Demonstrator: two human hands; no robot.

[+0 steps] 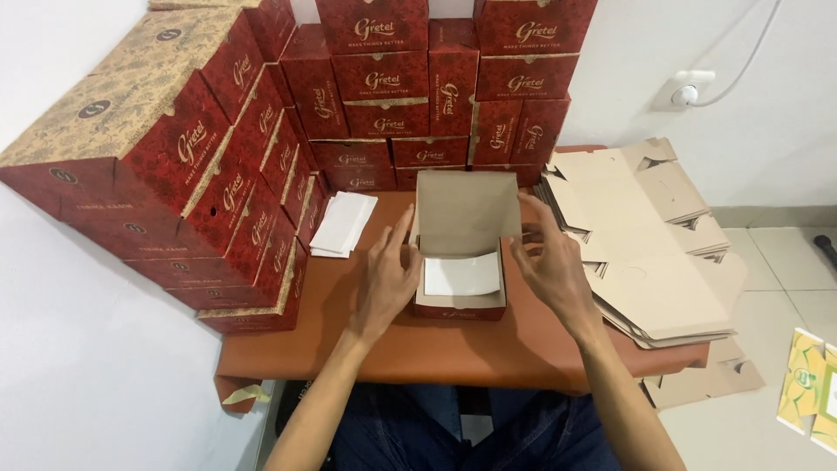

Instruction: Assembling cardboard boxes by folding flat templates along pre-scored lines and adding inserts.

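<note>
A small packing room, set up in a plain home or shop corner. Folded red boxes (366, 96) stack against white walls in the upper left and centre of the frame. Flat cardboard blanks (654, 253) pile at the right on a small desk (453, 349).

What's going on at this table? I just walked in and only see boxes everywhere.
A seated person has both hands on a small red box standing open on the brown table. The left hand rests against its left side, the right hand against its right. The lid stands upright, and a white sheet lies inside. Finished red boxes are stacked to the left and behind, flat unfolded cartons are piled on the right, and loose white sheets lie on the left.
</note>
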